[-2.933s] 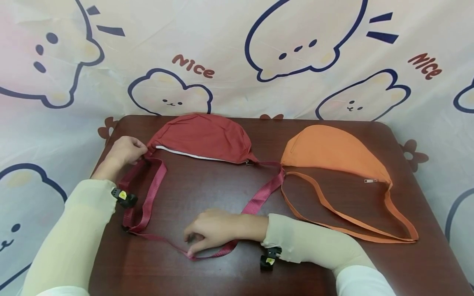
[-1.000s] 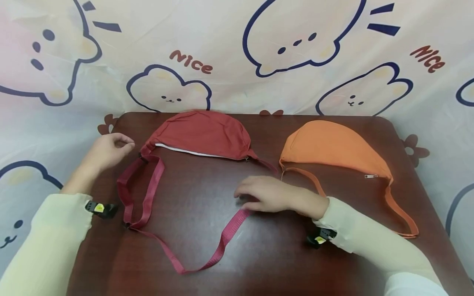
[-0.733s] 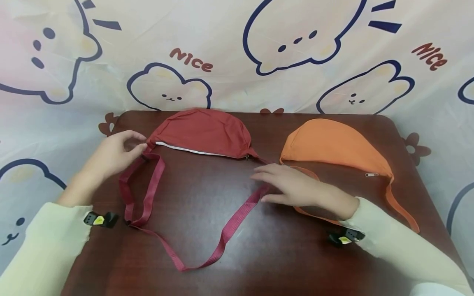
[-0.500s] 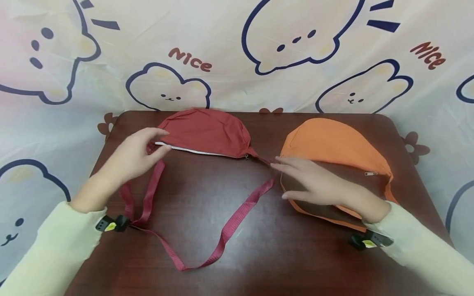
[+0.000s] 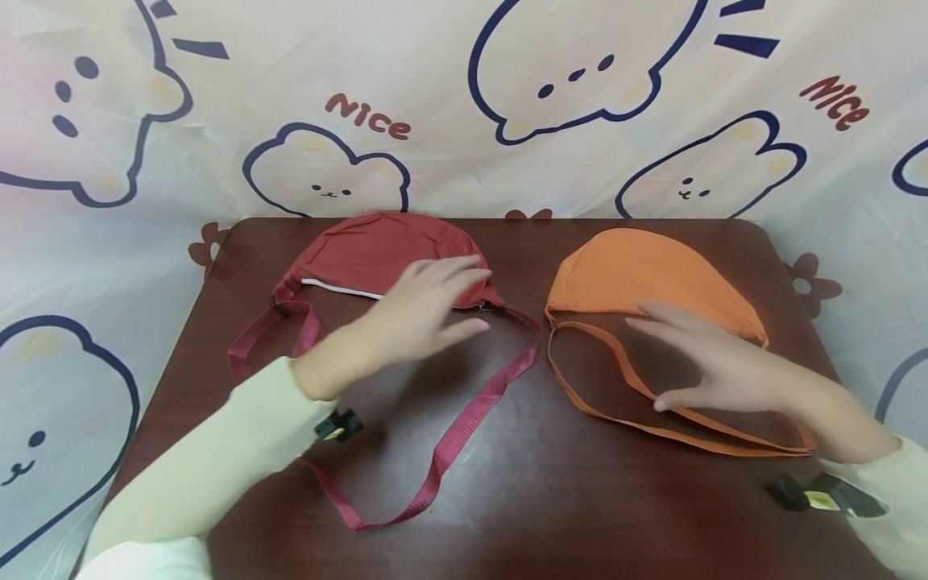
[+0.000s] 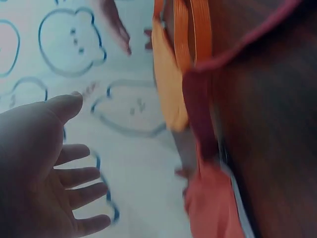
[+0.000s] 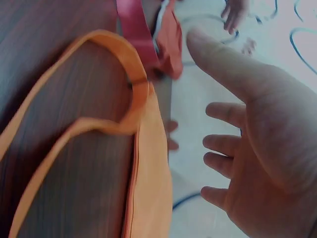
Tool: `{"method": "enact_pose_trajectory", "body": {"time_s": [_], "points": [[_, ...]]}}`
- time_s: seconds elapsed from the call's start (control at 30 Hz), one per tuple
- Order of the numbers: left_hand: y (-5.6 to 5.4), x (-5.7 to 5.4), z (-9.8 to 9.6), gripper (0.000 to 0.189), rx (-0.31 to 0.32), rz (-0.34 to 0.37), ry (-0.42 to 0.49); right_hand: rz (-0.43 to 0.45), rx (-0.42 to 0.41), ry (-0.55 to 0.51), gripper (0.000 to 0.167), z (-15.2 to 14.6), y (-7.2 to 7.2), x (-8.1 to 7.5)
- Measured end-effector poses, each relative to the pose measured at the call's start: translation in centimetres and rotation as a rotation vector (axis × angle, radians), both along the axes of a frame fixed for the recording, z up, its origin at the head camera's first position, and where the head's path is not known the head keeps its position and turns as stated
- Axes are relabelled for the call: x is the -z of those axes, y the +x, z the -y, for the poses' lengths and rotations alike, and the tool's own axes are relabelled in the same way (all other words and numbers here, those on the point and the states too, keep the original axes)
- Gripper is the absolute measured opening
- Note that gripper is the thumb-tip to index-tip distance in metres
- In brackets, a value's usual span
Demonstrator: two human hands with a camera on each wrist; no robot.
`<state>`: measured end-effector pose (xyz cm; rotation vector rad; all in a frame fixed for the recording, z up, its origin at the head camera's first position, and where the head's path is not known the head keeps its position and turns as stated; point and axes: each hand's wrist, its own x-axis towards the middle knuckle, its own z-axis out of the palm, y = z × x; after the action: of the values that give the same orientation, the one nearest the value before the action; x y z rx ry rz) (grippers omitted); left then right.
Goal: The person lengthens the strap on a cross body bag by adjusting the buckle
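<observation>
A red waist bag (image 5: 348, 254) with a white zipper edge lies at the back left of the table, its maroon strap (image 5: 464, 435) looping toward the front. To its right lies an orange waist bag (image 5: 645, 270) with an orange strap (image 5: 616, 419). My left hand (image 5: 416, 314) hovers in front of the red bag and hides part of its zipper. Its fingers are spread and hold nothing, as the left wrist view also shows. My right hand (image 5: 725, 366), also with fingers extended and holding nothing, is over the orange strap, just in front of the orange bag.
The bags lie on a dark brown wooden table (image 5: 565, 507). A pale cloth curtain (image 5: 449, 72) with cartoon outlines hangs behind and beside it. Small black wrist cameras are strapped to both sleeves.
The right hand has let go of the maroon strap and moved right, over the orange strap. The left hand has left the red bag's left end and moved right.
</observation>
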<state>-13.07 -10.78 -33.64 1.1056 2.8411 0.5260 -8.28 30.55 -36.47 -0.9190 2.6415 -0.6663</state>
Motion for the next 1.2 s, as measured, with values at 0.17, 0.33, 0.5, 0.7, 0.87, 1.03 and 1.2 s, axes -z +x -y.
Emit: {"method": "enact_pose_trajectory", "body": {"time_s": [0.17, 0.33, 0.5, 0.7, 0.87, 1.03, 1.2], "points": [[0.1, 1.1, -5.1, 0.069, 0.116, -0.003, -0.055, 0.031, 0.076, 0.011, 0.106, -3.4, 0.9, 0.2], [0.6, 2.0, -9.3, 0.073, 0.195, -0.007, -0.112, 0.057, 0.104, 0.021, 0.109, -6.3, 1.5, 0.7], [1.4, 2.8, -13.3, 0.079, 0.264, 0.022, -0.145, 0.142, 0.131, -0.013, 0.102, -9.2, 1.9, 1.5], [2.7, 3.6, -18.2, 0.081, 0.314, 0.062, -0.222, 0.146, 0.155, 0.01, 0.092, -13.3, 2.3, 2.9], [3.8, 4.4, -21.9, 0.082, 0.328, 0.087, -0.279, 0.125, 0.159, 0.06, 0.089, -15.5, 3.1, 4.1], [4.7, 5.5, -25.6, 0.082, 0.318, 0.113, -0.352, 0.157, 0.181, 0.02, 0.089, -16.4, 3.8, 5.1], [5.8, 7.4, -28.5, 0.081, 0.318, 0.136, -0.395, 0.104, 0.138, 0.092, 0.091, -16.5, 4.1, 5.6]]}}
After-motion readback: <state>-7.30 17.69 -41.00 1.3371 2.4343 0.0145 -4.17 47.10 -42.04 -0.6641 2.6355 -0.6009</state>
